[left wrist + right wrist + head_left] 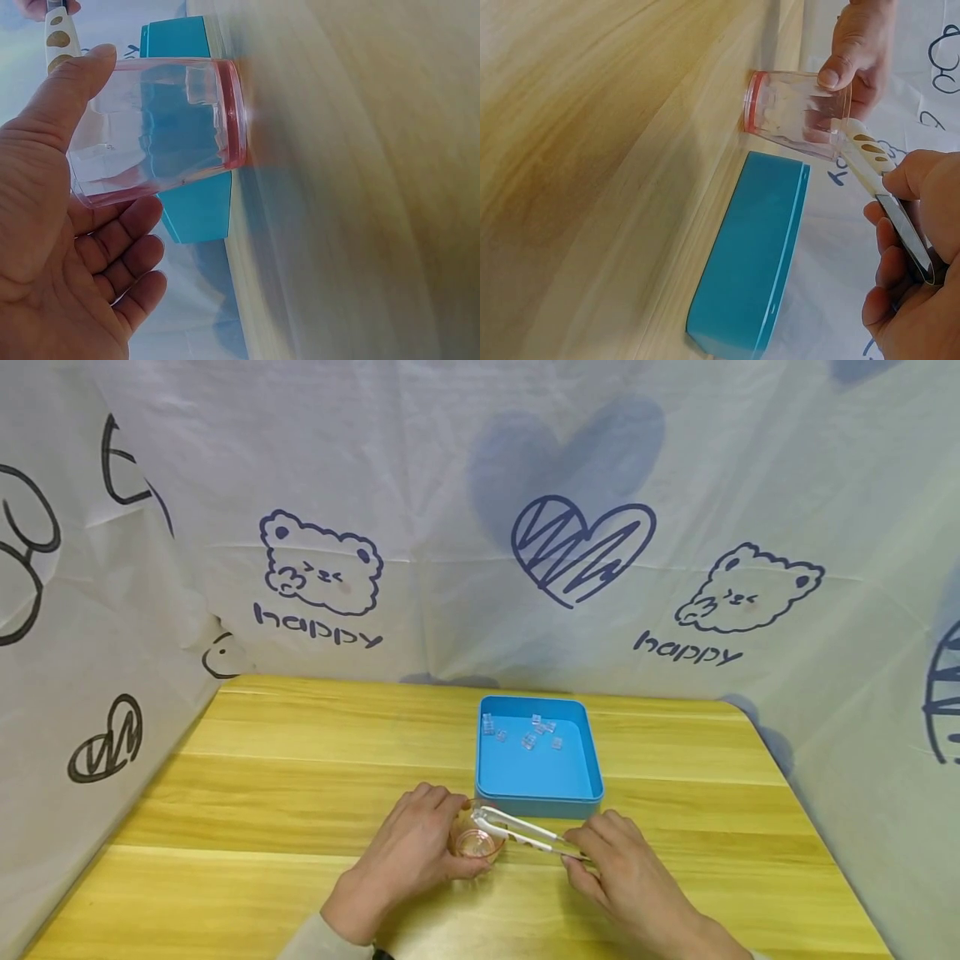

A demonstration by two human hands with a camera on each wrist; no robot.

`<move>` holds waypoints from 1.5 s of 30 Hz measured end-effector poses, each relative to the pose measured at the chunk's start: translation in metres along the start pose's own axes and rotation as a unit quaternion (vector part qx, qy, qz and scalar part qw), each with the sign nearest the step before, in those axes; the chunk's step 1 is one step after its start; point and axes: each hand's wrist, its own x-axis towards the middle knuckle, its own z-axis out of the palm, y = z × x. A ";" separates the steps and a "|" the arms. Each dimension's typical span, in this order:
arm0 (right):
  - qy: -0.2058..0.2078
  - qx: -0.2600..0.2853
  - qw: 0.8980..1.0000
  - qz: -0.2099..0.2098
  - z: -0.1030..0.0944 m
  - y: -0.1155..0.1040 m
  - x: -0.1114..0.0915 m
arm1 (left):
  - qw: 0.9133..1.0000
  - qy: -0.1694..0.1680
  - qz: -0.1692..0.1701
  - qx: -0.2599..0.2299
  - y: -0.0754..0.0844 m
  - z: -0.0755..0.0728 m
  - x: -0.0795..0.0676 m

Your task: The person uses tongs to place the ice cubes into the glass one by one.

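Observation:
My left hand (pixel 412 842) holds a clear, pink-tinted cup (pixel 172 127) between thumb and fingers. The cup stands upright on the table, its base ringed in red. In my right hand (pixel 630 872) is a pair of tongs (pixel 904 229) with metal arms and white, holed ends. The white ends reach over the cup's mouth from the right. A small clear cube (pixel 478 814) appears to sit at their tips, though it is hard to make out. Behind the cup, a blue tray (pixel 536 779) contains several clear cubes (pixel 529 742).
The wood-grain table (pixel 300 768) carries the tray and cup. White cloth (pixel 450 510) printed with bears and hearts hangs behind the table and along both sides. The tray's near wall (pixel 540 807) stands just beyond the cup and tongs.

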 end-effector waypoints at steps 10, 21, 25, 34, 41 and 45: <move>0.004 -0.001 1.000 -0.003 0.000 0.000 0.000 | 1.000 0.003 -0.003 -0.012 -0.001 0.001 0.000; -0.006 -0.008 1.000 0.009 -0.001 -0.002 0.000 | 1.000 0.000 -0.001 -0.019 -0.001 0.000 -0.001; -0.005 -0.017 1.000 0.000 -0.001 -0.001 0.000 | 1.000 -0.005 -0.005 -0.023 -0.001 0.000 -0.001; -0.010 -0.047 0.999 -0.015 0.001 0.000 0.000 | 1.000 -0.010 -0.006 -0.023 -0.002 0.001 -0.001; -0.002 -0.039 0.999 -0.005 -0.002 0.003 0.000 | 0.999 -0.012 -0.010 -0.030 -0.002 0.001 0.000; 0.016 -0.032 0.999 0.009 -0.008 0.012 0.004 | 0.999 -0.013 -0.013 -0.034 -0.003 0.002 0.000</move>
